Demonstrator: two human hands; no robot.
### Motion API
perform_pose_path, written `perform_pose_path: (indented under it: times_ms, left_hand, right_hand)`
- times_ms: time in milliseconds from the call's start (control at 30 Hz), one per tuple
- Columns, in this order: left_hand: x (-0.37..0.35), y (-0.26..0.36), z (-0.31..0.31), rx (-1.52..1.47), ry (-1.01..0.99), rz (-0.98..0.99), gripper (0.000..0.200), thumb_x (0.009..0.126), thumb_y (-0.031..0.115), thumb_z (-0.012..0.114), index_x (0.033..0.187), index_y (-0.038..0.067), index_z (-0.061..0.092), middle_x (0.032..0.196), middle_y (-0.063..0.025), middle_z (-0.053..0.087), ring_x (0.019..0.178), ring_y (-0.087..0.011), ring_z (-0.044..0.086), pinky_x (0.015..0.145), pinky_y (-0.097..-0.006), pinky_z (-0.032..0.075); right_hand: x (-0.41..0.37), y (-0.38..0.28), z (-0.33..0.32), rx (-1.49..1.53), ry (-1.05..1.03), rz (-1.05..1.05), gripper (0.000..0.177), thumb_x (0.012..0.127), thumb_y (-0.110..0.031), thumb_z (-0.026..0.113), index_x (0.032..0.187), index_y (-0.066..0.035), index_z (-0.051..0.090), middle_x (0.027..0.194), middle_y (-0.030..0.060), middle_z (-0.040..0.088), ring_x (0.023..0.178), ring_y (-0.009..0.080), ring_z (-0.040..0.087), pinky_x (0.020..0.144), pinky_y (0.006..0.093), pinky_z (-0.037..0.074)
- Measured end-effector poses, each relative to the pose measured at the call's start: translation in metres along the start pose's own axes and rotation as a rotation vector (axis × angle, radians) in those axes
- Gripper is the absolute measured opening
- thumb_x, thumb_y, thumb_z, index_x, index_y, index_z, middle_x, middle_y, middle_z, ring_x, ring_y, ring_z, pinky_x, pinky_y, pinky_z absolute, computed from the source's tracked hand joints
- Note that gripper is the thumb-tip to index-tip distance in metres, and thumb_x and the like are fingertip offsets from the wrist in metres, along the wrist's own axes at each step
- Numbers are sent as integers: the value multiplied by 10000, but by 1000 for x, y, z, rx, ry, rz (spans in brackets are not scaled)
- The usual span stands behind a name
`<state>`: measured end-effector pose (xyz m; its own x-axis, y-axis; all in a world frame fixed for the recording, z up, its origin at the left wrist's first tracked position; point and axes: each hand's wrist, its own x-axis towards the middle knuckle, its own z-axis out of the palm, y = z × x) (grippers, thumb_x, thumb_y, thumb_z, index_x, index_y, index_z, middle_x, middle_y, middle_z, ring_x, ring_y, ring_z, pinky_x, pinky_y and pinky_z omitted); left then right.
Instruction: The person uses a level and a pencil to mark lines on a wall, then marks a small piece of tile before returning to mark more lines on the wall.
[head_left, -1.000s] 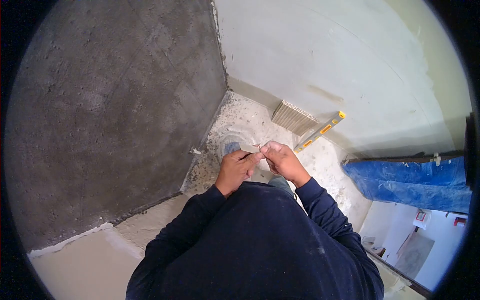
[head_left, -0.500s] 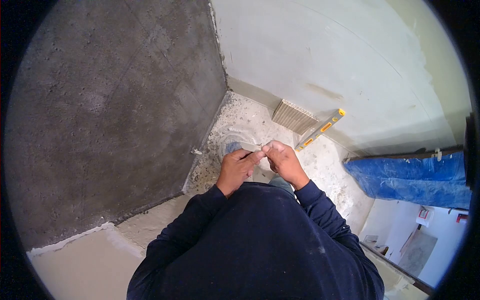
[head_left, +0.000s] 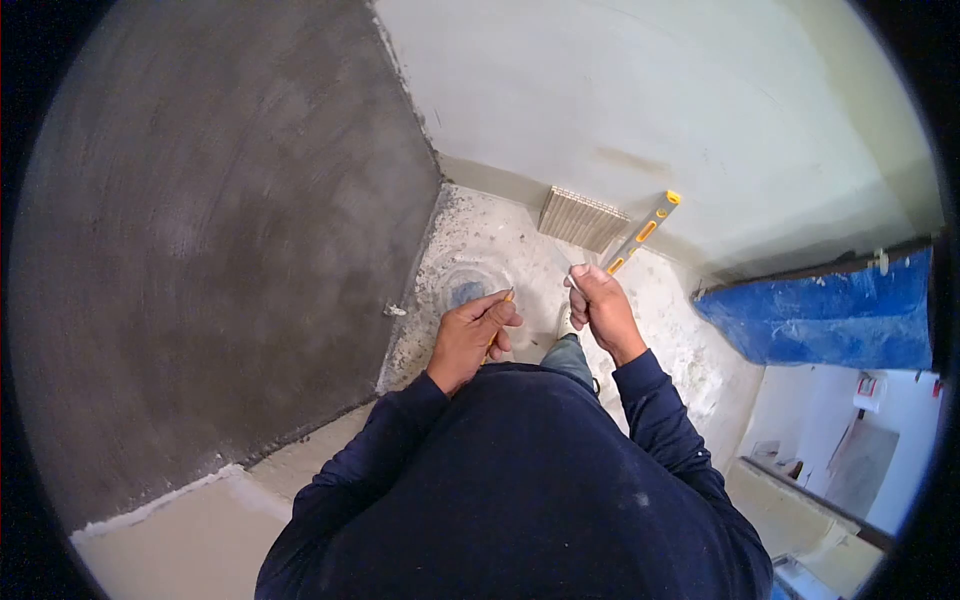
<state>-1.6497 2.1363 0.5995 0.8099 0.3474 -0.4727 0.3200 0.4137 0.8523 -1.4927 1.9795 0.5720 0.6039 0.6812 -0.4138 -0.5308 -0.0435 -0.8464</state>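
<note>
My left hand (head_left: 468, 338) is closed around a yellow pencil (head_left: 509, 296), whose dark tip pokes up past the thumb and whose lower end shows below the fingers. A short distance to the right, my right hand (head_left: 607, 314) is pinched on a thin, pale, flat piece (head_left: 571, 281) between thumb and forefinger. It blends with the floor behind it, and I cannot tell its kind. The two hands are apart, held in front of my dark shirt (head_left: 500, 480) and above the floor.
A stack of ribbed tiles (head_left: 583, 218) leans on the pale wall (head_left: 650, 90), beside a yellow-and-grey spirit level (head_left: 645, 230). Dark rough plaster (head_left: 230, 230) covers the left wall. A blue sheet (head_left: 830, 315) hangs at right. The dusty floor (head_left: 500, 225) has a round blue patch.
My hands have come apart: the right moved away to the right with the pale piece. The pencil in my left hand now shows clearly. The view has shifted slightly.
</note>
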Motion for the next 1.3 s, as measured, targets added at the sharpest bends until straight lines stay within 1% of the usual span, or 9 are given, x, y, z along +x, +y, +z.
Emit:
perform_pose_path:
  times_ms: [267,400,467,833,1033,1067,1100,1233,1300]
  left_hand:
    - [10,9,26,173,20,-109,322,924,224,595,1153,-2,576,825,-78,633,537,-69,501,444,-199,374]
    - [22,2,35,209,50,-79,262,929,224,575,1068,2,569,719,-62,589,455,-69,433,382,-204,323]
    - [27,-2,31,244,-9,-105,266,937,265,560,1059,28,555,716,-47,578,469,-74,443,387,-215,321]
    - [40,-9,49,496,-120,-136,232,945,269,562,1022,51,573,735,-29,604,494,-73,476,404,-218,349]
    - [40,7,66,421,-199,-81,186,947,206,559,1033,41,568,772,-52,623,518,-89,495,430,-212,365]
    - [31,16,78,424,-303,-22,180,932,183,569,1042,41,556,777,-54,622,535,-97,504,450,-228,385]
    - [23,27,91,426,-403,37,181,917,159,578,1051,42,544,782,-55,622,551,-105,513,470,-243,405]
    - [-8,100,145,526,-1097,927,139,781,51,672,920,59,655,851,-93,644,604,-160,566,522,-245,441]
    - [-27,144,162,461,-1224,998,108,787,97,684,895,107,690,892,-113,666,598,-166,586,493,-244,438]
  right_hand:
    - [-6,95,-113,75,420,97,237,935,-243,470,1005,-27,534,753,62,561,529,132,507,460,266,424]
    - [-40,241,-202,181,778,288,242,919,-226,486,1065,-41,539,827,66,588,547,156,537,466,307,458]
    - [-75,315,-225,591,1088,373,210,915,-196,481,1040,-37,540,894,74,615,558,182,565,466,327,476]
    - [-229,550,-209,866,1102,579,172,952,-170,388,1044,-108,519,1089,58,639,764,270,649,573,464,557]
    - [-265,670,-242,-789,1038,1120,294,904,-177,407,984,-103,681,1043,145,671,985,312,646,822,452,499]
    - [-252,572,-225,-1038,672,1059,202,850,-168,535,975,-92,674,1019,155,676,964,317,651,816,441,510]
    - [-235,542,-220,-776,762,1026,330,888,-196,410,970,-32,683,1082,273,616,1034,373,605,889,463,480]
    - [-134,447,-206,-1230,348,650,242,810,-173,586,1022,-85,660,1065,162,656,995,330,621,857,427,512]
    - [-80,434,-215,-1357,276,313,381,748,-206,670,1109,-105,604,1097,107,634,1012,288,616,831,427,522]
